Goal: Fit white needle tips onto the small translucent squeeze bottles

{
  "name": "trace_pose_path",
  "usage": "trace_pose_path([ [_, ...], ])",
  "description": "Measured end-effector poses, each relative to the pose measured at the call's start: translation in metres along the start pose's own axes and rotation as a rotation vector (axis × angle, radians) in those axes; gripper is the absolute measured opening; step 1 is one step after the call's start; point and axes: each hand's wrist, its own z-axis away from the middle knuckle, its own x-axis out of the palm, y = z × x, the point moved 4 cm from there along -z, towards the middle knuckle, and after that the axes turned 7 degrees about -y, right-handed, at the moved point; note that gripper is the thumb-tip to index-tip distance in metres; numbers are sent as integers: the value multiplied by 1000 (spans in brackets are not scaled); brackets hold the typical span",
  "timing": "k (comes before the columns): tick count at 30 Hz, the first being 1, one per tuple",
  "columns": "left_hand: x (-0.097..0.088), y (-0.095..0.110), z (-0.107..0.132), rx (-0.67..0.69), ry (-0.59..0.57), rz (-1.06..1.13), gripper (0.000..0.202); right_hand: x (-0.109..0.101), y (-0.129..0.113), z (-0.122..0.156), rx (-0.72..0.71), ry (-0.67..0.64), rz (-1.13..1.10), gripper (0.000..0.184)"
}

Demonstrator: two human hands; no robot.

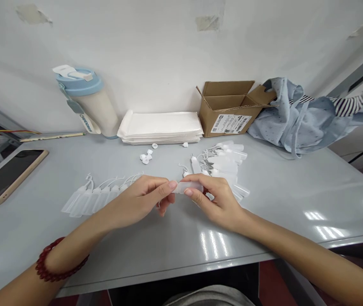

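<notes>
Holding translucent bottle (191, 186) over surface (181, 246), in front of white stack (160, 127). Pinching one end with left hand (148, 193), fingers closed on it; gripping body with right hand (218, 197), thumb and fingers curled around it. Got row of bottles (96, 200) laid front-left of stack, heap of bottles (225, 164) front-right, white caps (145, 161) near its front edge. Also got tumbler (95, 104) left of stack, cardboard box (210, 121) right beside it.
</notes>
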Motion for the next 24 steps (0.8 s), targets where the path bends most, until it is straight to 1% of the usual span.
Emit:
trace_pose_path([
  [2, 1, 0, 0, 3, -19, 43, 45, 1, 0, 0, 7, -15, 6, 28],
  [4, 2, 0, 0, 4, -15, 81, 44, 1, 0, 0, 22, -36, 6, 28],
  [8, 3, -2, -2, 22, 24, 109, 45, 2, 2, 0, 63, -67, -28, 27],
  [12, 5, -2, -3, 45, 63, 111, 50, 3, 5, -2, 119, -107, -77, 30],
  [17, 5, -2, -1, 84, 80, 129, 50, 4, 7, -3, 184, -156, -170, 32],
  [21, 4, -1, 0, 112, 71, 129, 47, 5, 7, -3, 247, -189, -279, 32],
  [24, 4, 0, 1, 137, 75, 83, 45, 4, 10, -4, 268, -207, -363, 35],
])
